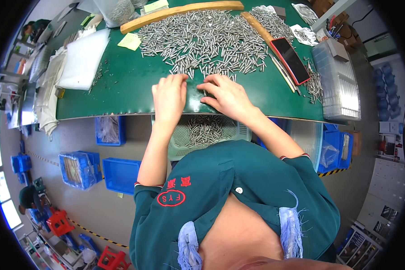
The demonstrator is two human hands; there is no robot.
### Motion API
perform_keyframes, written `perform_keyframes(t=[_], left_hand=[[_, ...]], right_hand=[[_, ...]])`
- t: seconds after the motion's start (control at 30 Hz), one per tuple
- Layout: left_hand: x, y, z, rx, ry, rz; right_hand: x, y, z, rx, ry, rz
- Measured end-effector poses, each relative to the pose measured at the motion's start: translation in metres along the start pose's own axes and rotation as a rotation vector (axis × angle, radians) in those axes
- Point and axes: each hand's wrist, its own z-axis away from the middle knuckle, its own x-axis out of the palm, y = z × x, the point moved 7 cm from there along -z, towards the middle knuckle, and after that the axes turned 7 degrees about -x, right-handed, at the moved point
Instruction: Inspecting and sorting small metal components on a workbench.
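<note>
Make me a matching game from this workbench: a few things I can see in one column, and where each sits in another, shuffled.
Things:
1. pile of metal pins
2. phone with red case
3. mesh basket
4. white foam sheet

Places:
A. under the table's near edge, in front of the person
B. on the green mat's left side
C. spread across the mat's middle, just beyond both hands
D. on the mat to the right of the pile, beside a wooden strip

Pairs: 1-C, 2-D, 3-A, 4-B
</note>
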Motion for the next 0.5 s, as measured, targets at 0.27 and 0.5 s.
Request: perform_keyframes(t=[0.27,0.5], left_hand=[[0.013,0.005,-0.021,0.105,0.026,-0.152],[0.022,0.005,-0.021,0.095,-0.059,-0.17]], right_hand=[[0.004,0.0,0.004,-0.028,-0.064,0.091],[-0.001,0.005,0.01,0.008,-0.066,0.097]])
